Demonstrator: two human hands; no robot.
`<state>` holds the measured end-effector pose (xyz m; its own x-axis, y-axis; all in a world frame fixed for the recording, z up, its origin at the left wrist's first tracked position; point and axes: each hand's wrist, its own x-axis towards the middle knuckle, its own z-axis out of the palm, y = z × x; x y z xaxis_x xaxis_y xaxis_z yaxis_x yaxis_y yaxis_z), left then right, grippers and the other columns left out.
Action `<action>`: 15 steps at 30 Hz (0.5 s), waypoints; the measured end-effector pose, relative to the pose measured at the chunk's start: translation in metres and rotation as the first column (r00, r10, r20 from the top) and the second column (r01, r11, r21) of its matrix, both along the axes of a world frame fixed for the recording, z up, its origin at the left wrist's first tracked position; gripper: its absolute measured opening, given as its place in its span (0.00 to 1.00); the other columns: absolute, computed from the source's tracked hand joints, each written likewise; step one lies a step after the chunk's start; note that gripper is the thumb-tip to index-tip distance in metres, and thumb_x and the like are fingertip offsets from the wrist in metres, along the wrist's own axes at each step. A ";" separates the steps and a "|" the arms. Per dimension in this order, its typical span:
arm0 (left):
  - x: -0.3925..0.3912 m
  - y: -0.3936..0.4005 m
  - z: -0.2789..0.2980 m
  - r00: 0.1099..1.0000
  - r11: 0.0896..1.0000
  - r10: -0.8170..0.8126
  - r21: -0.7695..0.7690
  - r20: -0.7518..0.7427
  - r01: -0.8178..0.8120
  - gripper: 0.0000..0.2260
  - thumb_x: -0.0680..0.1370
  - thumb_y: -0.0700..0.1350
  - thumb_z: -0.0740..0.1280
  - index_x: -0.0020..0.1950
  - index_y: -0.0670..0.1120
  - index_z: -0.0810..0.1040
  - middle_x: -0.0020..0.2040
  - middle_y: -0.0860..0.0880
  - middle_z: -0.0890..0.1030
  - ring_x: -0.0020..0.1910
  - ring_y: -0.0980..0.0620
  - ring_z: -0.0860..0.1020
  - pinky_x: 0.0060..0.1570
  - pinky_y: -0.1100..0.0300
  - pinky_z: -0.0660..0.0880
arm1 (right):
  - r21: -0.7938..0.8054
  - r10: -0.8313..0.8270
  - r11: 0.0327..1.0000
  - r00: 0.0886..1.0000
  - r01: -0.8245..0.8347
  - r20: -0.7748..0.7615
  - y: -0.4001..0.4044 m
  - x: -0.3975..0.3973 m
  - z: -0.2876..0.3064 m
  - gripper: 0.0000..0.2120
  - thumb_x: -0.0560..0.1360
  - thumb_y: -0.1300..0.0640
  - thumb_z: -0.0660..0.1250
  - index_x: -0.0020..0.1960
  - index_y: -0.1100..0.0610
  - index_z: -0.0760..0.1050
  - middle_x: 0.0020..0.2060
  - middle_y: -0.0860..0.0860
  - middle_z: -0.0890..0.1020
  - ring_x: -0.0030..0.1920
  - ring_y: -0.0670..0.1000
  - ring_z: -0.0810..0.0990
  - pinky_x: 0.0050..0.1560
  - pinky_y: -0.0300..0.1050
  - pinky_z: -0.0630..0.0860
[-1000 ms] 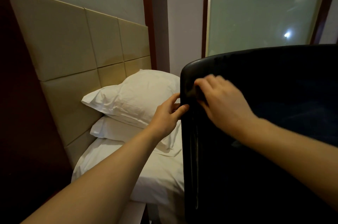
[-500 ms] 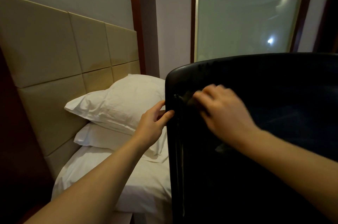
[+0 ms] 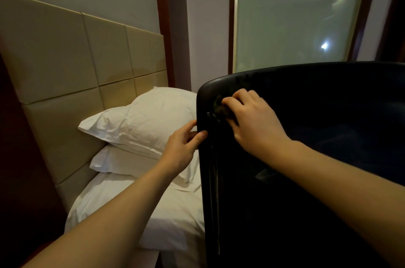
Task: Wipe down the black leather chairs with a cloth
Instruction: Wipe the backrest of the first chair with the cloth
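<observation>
you have one view only, the camera worn on your head, so no second view shares any of the scene. it looks forward and slightly down along both your forearms, which enter from the near bottom edge. it sits close to the black leather chair back [image 3: 306, 158], which fills the near right. the left hand [image 3: 182, 149] and right hand [image 3: 252, 123] lie near the middle of the frame. the pillows [image 3: 140, 123] and padded headboard [image 3: 65, 66] lie to the left, the frosted glass panel [image 3: 295, 16] far right. the wide angle bends straight lines toward the edges.
</observation>
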<state>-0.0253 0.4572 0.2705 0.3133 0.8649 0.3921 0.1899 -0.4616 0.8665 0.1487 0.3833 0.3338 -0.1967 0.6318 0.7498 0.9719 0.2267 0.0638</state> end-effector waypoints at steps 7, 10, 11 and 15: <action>0.013 -0.016 -0.009 0.991 0.996 0.073 0.042 0.113 -0.078 0.14 0.83 0.45 0.64 0.69 0.49 0.76 0.59 0.54 0.82 0.59 0.56 0.80 0.62 0.59 0.76 | 0.049 -0.115 0.992 0.993 0.114 0.010 -0.045 0.099 -0.039 0.24 0.71 0.59 0.73 0.66 0.56 0.74 0.58 0.54 0.75 0.54 0.58 0.76 0.46 0.51 0.78; 0.018 -0.017 -0.023 0.980 0.998 0.059 0.018 0.191 -0.064 0.11 0.84 0.45 0.64 0.65 0.51 0.79 0.56 0.52 0.85 0.56 0.56 0.82 0.60 0.57 0.78 | 0.077 -0.193 0.975 0.967 0.207 -0.164 -0.042 0.092 -0.054 0.23 0.73 0.60 0.71 0.67 0.57 0.72 0.60 0.55 0.73 0.55 0.58 0.73 0.46 0.52 0.76; 0.019 -0.017 -0.027 0.978 0.998 0.053 0.012 0.202 -0.057 0.11 0.84 0.46 0.63 0.64 0.53 0.79 0.55 0.53 0.85 0.56 0.56 0.82 0.60 0.57 0.78 | 0.081 -0.203 0.971 0.956 0.224 -0.214 -0.039 0.084 -0.059 0.23 0.74 0.59 0.70 0.68 0.57 0.71 0.61 0.55 0.72 0.56 0.59 0.72 0.46 0.52 0.75; 0.022 -0.014 -0.037 0.974 0.998 0.023 0.048 0.227 -0.034 0.11 0.84 0.45 0.62 0.62 0.60 0.77 0.55 0.53 0.85 0.55 0.56 0.83 0.57 0.60 0.78 | 0.065 -0.157 0.981 0.947 0.182 -0.282 -0.036 0.058 -0.077 0.23 0.80 0.49 0.60 0.72 0.56 0.67 0.66 0.54 0.67 0.62 0.57 0.68 0.50 0.50 0.74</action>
